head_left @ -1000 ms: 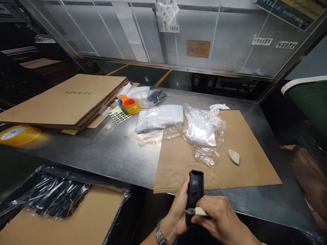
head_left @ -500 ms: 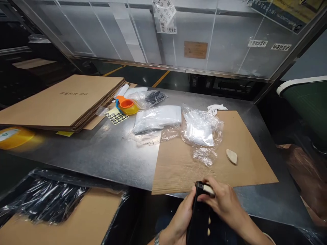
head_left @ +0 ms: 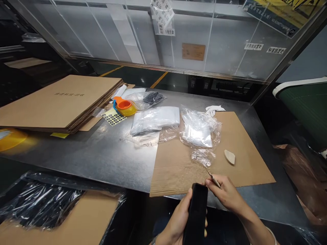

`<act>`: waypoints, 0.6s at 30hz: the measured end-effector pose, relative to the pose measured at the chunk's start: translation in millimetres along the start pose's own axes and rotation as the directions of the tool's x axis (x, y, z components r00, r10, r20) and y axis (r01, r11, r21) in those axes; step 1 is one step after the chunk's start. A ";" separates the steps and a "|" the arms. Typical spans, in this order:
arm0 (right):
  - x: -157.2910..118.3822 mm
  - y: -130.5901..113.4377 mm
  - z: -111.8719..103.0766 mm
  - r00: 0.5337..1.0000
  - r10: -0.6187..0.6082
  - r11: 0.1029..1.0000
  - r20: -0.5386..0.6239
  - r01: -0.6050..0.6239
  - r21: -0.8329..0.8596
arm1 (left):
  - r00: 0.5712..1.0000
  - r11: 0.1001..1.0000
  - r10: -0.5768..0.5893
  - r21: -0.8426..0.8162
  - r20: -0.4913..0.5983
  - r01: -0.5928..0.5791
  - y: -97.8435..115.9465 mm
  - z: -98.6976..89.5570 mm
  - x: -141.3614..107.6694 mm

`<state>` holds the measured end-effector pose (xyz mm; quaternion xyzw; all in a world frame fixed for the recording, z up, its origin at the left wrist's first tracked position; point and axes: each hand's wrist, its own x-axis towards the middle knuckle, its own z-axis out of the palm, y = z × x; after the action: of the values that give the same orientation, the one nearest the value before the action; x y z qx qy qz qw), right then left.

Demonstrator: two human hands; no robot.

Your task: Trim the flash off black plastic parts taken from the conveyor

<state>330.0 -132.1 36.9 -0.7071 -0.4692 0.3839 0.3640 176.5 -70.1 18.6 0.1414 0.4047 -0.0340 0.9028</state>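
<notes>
My left hand (head_left: 176,217) is wrapped round a long black rectangular piece (head_left: 196,214), its far end pointing away from me; the fingertips show on its right side. In my right hand (head_left: 226,192), just right of that end, is a slim pen-like tool (head_left: 214,179) with a thin pointed tip aimed up and left. The tip is apart from the black piece, and its exact kind is too small to tell. Ahead of the right hand, a beige wedge-shaped pad (head_left: 229,157) lies on the cardboard sheet (head_left: 176,173).
Clear plastic bags (head_left: 198,131) and a white pouch stack (head_left: 155,117) lie mid-table. An orange tape dispenser (head_left: 125,104), a sticker sheet (head_left: 114,117) and stacked flat cardboard (head_left: 63,102) are on the left. A white glove (head_left: 214,109) lies behind. A plastic-lined box (head_left: 102,211) stands at lower left.
My right hand has moved off the black piece's far end, and the pointed tool now shows in its fingers. The black piece has turned, showing a broad plain face.
</notes>
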 end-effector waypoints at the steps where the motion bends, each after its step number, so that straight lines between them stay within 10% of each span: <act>1: -5.0 1.9 4.4 0.999 0.029 1.000 -0.016 -0.029 -0.004 | 0.999 0.998 0.046 -0.031 -0.019 -0.047 1.4 0.9 -0.6; 7: -23.8 6.5 35.9 0.989 0.133 0.989 -0.064 -0.128 0.074 | 0.930 0.927 0.352 -0.096 -0.105 -0.362 -3.6 6.8 0.7; 12: -9.3 7.0 40.2 0.959 0.155 0.988 -0.238 -0.146 0.053 | 0.902 0.910 0.414 0.058 -0.126 -0.410 -15.2 9.7 0.6; 18: -11.6 5.3 45.8 0.978 0.149 0.984 -0.146 -0.133 0.118 | 0.896 0.908 0.402 -0.040 -0.190 -0.416 -5.4 11.5 -5.3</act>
<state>288.5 -137.5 14.4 -0.7456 -0.3669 0.3776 0.4086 180.3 -78.8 28.6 0.1898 0.4456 0.1856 0.8549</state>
